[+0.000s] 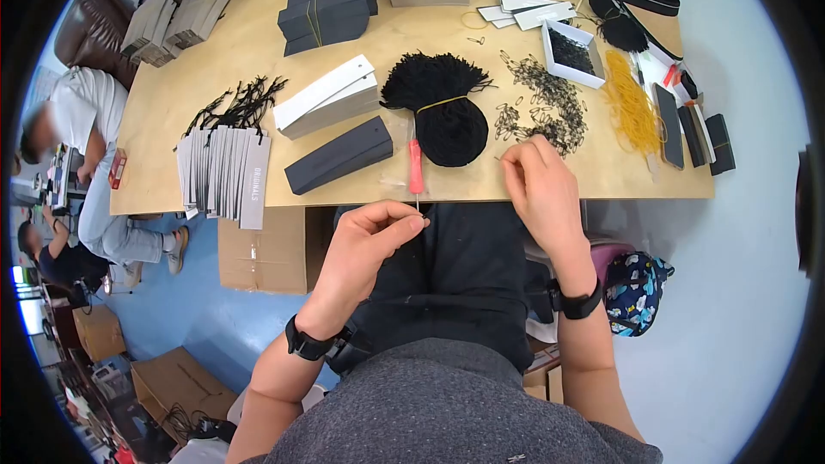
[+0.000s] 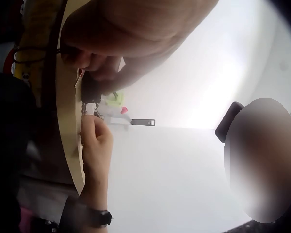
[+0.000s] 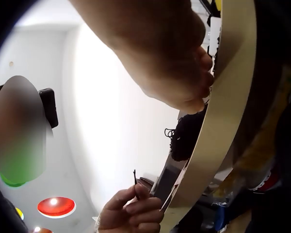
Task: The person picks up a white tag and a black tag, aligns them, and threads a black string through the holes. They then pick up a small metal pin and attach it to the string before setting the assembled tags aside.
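Thumb and index finger of the left hand (image 1: 365, 249) pinch a thin black cord (image 3: 135, 177) just off the table's front edge. Close by, a red-handled tool (image 1: 416, 167) lies on the table with its metal shaft past the edge; whether the cord touches it I cannot tell. My right hand (image 1: 546, 193) is over the front of a pile of small dark metal pins (image 1: 563, 112), and a tiny thin piece, apparently one pin (image 1: 498, 158), shows at its pinched fingertips. A black cord bundle (image 1: 451, 120) with a yellow band lies between and beyond the hands.
Corded grey tags (image 1: 223, 174) overhang the table's front edge at left. Stacks of white tags (image 1: 331, 99) and dark tags (image 1: 339, 155) stand beside the bundle. Right of the pins are a white box (image 1: 574, 56), yellow bands (image 1: 632, 103) and a phone (image 1: 669, 126). Two people (image 1: 94, 129) sit far left.
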The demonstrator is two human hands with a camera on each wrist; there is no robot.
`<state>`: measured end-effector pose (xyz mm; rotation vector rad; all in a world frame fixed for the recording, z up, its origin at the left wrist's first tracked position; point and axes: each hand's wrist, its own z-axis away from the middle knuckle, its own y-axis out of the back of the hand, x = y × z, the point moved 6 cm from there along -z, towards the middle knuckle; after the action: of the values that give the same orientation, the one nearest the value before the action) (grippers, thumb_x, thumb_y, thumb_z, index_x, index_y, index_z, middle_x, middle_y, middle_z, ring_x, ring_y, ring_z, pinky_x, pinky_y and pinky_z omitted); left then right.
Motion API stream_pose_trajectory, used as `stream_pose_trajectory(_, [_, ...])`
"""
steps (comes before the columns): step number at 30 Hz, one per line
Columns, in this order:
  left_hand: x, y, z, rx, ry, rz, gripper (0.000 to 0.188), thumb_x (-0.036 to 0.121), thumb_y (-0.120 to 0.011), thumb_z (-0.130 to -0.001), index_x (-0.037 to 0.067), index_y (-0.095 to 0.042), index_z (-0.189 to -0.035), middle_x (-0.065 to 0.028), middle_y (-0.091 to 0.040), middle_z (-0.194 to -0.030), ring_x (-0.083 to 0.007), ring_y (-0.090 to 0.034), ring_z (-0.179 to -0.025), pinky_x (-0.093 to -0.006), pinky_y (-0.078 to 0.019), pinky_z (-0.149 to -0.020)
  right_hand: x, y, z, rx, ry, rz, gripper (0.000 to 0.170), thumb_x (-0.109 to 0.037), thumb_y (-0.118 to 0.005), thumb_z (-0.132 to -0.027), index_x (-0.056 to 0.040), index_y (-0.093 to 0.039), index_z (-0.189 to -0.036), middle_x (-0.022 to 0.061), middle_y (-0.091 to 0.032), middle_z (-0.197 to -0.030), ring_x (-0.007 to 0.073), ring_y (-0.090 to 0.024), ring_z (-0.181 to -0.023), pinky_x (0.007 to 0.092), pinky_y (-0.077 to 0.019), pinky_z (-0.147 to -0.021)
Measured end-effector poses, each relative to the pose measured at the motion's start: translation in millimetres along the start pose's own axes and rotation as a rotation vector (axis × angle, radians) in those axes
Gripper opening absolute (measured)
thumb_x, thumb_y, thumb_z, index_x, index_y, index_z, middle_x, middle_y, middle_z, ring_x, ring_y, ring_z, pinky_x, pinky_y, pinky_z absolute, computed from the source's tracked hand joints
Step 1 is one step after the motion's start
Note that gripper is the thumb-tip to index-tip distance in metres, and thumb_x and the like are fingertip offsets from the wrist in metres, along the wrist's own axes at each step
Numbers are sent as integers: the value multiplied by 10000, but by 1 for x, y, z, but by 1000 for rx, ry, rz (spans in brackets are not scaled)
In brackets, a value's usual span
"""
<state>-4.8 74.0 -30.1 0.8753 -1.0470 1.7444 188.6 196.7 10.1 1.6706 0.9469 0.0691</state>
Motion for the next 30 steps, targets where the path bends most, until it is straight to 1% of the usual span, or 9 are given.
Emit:
stream_pose_trajectory(1, [1,0,-2,5,-1,3,98,82,-705,-898,11,-719,-963,-38,-709,-897,-17,-396,-626,-196,-295,-552,-7,3,2,-3,5,-2,107,-93,-675,-875,-24,-625,-939,98,-569,-866,281,-601,-773,355,-501,-663])
stream_pose_trajectory(3, [2,-1,-2,-13,-25,20,100,81,-704,-900,10,-718,-969,-43,-708,-904,-16,-403,-628,-197,-297,-550,-17,8,10,-50,-202,-485,61,-75,-644,-920,-27,-615,-944,73,-571,-842,191,-570,-697,305,-477,-632])
stream_pose_trajectory(4, [1,-1,-2,-11,-23,20,100,81,-704,-900,10,-718,-969,-43,-708,-904,-16,-403,-628,-197,-297,-550,-18,1,18,-131,-307,-689,57,-76,-606,-969,-22,-596,-984,31,-570,-828,93,-512,-675,242,-443,-616])
stream_pose_trajectory(5, [1,-1,-3,-14,-14,24,98,79,-701,-902,12,-717,-971,-43,-708,-904,-17,-406,-627,-196,-299,-550,-23,0,22,-131,-307,-688,57,-76,-606,-969,-22,-596,-984,31,-570,-828,93,-512,-675,242,-443,-616])
stream_pose_trajectory(7, [0,-2,-4,-18,-6,29,95,77,-698,-904,14,-716,-973,-43,-708,-904,-18,-409,-626,-194,-302,-550,-34,-17,31,-283,-447,-1159,95,-95,-597,-990,-10,-578,-1027,4,-562,-820,48,-495,-674,209,-430,-607])
stream_pose_trajectory(11, [-3,-1,-3,-36,16,75,90,71,-691,-908,19,-717,-977,-39,-709,-904,-20,-422,-623,-188,-310,-553,-48,-25,31,-313,-547,-1439,117,-108,-619,-985,-38,-539,-1035,30,-624,-846,45,-516,-647,181,-399,-553])
stream_pose_trajectory(21, [-6,-2,-1,-85,10,51,147,146,-726,-898,30,-737,-989,26,-688,-843,-1,-475,-677,-185,-308,-563,-43,-47,34,-382,-598,-1588,170,-132,-674,-957,-52,-525,-969,64,-654,-831,56,-543,-614,178,-390,-503])
stream_pose_trajectory(28, [-5,-2,-1,-91,0,48,164,156,-739,-891,26,-737,-991,37,-657,-802,-6,-483,-679,-182,-307,-565,-48,-46,38,-438,-596,-1416,175,-125,-682,-948,-57,-523,-977,50,-655,-825,54,-561,-626,179,-405,-514])
stream_pose_trajectory(30, [-4,-2,0,-110,9,58,150,125,-731,-896,12,-733,-994,7,-681,-842,-30,-547,-735,-183,-388,-619,-49,-43,38,-447,-576,-1341,174,-120,-679,-948,-56,-521,-982,45,-654,-828,52,-564,-631,179,-406,-517])
